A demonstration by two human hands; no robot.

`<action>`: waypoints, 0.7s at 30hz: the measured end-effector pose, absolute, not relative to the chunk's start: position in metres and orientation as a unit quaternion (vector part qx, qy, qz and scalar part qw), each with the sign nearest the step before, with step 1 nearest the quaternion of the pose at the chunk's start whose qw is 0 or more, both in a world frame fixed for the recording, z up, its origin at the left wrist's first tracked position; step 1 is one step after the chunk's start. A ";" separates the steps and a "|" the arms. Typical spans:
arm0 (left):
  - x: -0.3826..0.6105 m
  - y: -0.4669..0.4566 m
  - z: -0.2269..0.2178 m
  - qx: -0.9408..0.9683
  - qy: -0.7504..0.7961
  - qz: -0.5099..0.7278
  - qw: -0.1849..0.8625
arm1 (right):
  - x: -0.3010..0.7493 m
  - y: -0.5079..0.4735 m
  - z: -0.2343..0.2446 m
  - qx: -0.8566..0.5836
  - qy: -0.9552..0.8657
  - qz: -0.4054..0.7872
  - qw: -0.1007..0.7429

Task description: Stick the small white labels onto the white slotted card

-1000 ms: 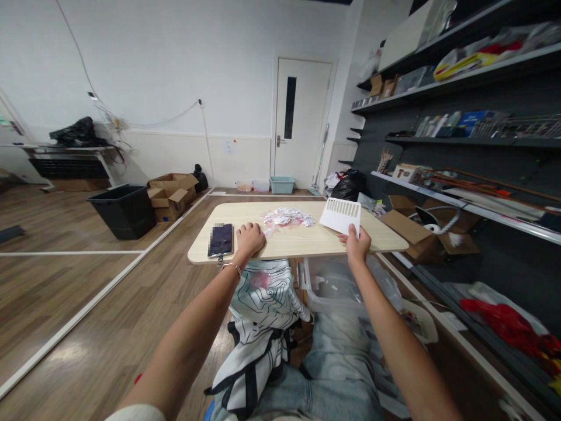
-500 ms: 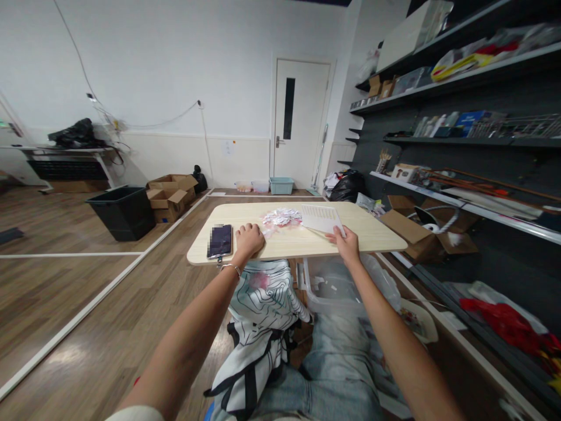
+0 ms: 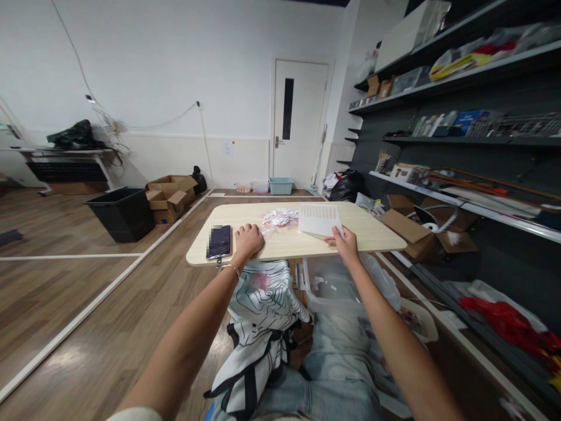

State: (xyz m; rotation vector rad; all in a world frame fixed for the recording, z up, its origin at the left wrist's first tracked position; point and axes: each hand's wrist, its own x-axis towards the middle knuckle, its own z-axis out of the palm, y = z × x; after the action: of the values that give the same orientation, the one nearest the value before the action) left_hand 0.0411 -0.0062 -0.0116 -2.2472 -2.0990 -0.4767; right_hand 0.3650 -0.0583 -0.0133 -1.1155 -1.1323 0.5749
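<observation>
My right hand (image 3: 346, 244) pinches the near edge of a white sheet (image 3: 319, 220) with a row of slots along its far edge. The sheet lies low over the light wooden table (image 3: 377, 234), beside a pile of small white and pink paper scraps (image 3: 280, 217). My left hand (image 3: 248, 238) rests on the table as a loose fist, fingers curled under, with nothing visible in it. A dark phone (image 3: 220, 241) lies just left of that hand, near the table's front edge.
Below the table sit a clear plastic bin (image 3: 337, 286) and a black-and-white patterned cloth (image 3: 263, 304). Shelves (image 3: 460, 140) full of goods line the right wall. On the floor to the left stand a black bin (image 3: 124, 211) and cardboard boxes (image 3: 169, 196). A white door (image 3: 298, 123) faces me.
My right hand has lowered the white sheet from upright above the table's right side to nearly flat next to the scrap pile, shifting left. My left hand has stayed put.
</observation>
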 end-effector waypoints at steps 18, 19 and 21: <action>0.042 -0.008 -0.010 -0.721 -0.676 -0.154 0.015 | 0.366 -0.061 -0.011 -0.510 -0.532 0.197 0.647; 0.042 -0.009 -0.010 -0.721 -0.675 -0.154 0.015 | 0.368 -0.061 -0.011 -0.513 -0.532 0.189 0.647; 0.041 -0.009 -0.010 -0.722 -0.674 -0.155 0.015 | 0.370 -0.059 -0.013 -0.525 -0.526 0.169 0.647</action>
State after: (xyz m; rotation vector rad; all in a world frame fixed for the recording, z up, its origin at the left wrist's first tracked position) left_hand 0.0415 -0.0092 -0.0097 -2.2466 -2.0980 -0.4809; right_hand 0.3704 -0.0594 -0.0130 -1.1942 -1.1971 0.3853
